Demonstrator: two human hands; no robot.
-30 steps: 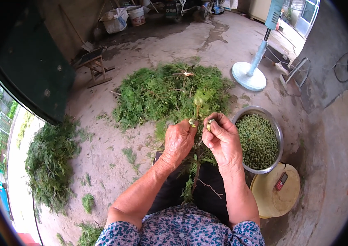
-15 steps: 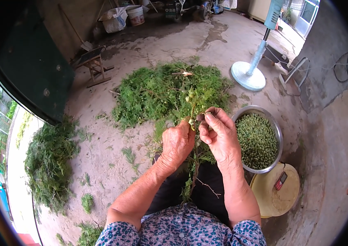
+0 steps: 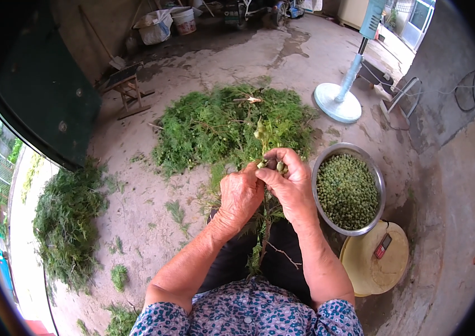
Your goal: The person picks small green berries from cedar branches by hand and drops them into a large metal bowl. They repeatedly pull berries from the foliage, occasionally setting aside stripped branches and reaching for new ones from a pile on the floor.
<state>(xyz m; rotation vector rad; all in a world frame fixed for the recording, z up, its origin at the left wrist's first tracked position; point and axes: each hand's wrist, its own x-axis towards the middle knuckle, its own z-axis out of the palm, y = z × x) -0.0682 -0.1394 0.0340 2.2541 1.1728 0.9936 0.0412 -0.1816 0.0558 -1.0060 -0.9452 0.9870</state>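
Note:
My left hand (image 3: 240, 193) is closed around a leafy evergreen branch (image 3: 265, 232), whose lower stem hangs down over my lap. Pale green seed cones (image 3: 258, 134) show on its tip beyond my fingers. Right beside it, my right hand (image 3: 290, 187) is curled with its thumb and fingertips at the sprig, and a few loose green cones (image 3: 280, 167) sit in its fingers. What exactly the fingertips pinch is partly hidden. To the right stands a round metal basin (image 3: 382, 187) filled with small green cones (image 3: 349, 187).
Ahead on the concrete floor lies a pile of cut evergreen branches (image 3: 204, 126), with another heap (image 3: 66, 229) at the left. A yellowish round stool (image 3: 380, 271) bears a phone (image 3: 383, 246). A fan stand (image 3: 338, 103) and a small wooden stool (image 3: 128, 89) stand farther off.
My right hand has moved left and closed in against the left hand at the sprig. The cones in its fingers now show. My left hand has hardly moved.

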